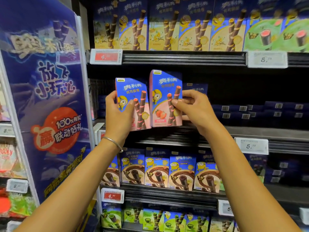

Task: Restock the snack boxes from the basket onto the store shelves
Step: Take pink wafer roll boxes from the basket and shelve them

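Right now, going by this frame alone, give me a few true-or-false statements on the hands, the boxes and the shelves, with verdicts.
1. Each hand holds one pink snack box. True: the left hand grips the left pink box and the right hand grips the right pink box.
2. A bracelet sits on the right wrist. False: the bracelet is on the left wrist.
3. The shelf above the hands holds yellow-fronted boxes. True.
4. The row directly below the hands is green boxes. False: it holds brown-fronted boxes; the green boxes are one shelf lower.
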`<action>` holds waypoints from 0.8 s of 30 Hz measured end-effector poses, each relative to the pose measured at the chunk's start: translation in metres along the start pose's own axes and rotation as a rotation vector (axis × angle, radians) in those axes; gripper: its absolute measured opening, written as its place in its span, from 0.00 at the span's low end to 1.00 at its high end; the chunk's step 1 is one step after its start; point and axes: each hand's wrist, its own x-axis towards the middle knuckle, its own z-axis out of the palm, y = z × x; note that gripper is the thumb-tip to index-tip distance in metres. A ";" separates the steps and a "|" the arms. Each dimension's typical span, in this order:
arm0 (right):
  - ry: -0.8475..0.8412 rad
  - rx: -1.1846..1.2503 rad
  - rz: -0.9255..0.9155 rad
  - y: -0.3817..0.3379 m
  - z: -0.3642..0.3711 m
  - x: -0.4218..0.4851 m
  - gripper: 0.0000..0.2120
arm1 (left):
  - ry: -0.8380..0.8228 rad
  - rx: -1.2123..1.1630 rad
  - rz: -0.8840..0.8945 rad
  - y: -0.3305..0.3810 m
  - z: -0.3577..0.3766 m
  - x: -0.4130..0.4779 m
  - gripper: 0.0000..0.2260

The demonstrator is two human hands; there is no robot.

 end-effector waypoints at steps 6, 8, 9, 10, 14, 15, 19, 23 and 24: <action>0.317 -0.197 0.054 0.029 -0.030 0.037 0.18 | 0.012 -0.005 -0.009 -0.004 -0.005 0.005 0.22; 0.356 -0.326 0.123 0.039 -0.033 0.047 0.20 | 0.005 -0.009 -0.014 -0.002 -0.005 0.005 0.22; 0.354 -0.384 0.153 0.042 -0.032 0.050 0.19 | 0.003 -0.010 -0.014 -0.001 -0.005 0.005 0.21; 0.342 -0.429 0.177 0.045 -0.031 0.053 0.18 | 0.002 -0.011 -0.014 -0.001 -0.006 0.006 0.21; 0.303 -0.507 0.220 0.048 -0.020 0.060 0.16 | -0.006 -0.032 -0.015 -0.002 -0.009 0.005 0.19; 0.302 -0.535 0.226 0.047 -0.017 0.060 0.16 | -0.008 -0.039 -0.013 -0.003 -0.009 0.005 0.19; 0.280 -0.635 0.236 0.049 -0.007 0.060 0.12 | -0.006 -0.036 0.010 -0.004 -0.013 0.005 0.18; 0.302 -0.668 0.240 0.050 0.000 0.061 0.12 | -0.007 -0.038 0.020 -0.004 -0.015 0.006 0.18; 0.303 -0.670 0.241 0.050 0.002 0.061 0.12 | -0.007 -0.035 0.025 -0.004 -0.016 0.005 0.17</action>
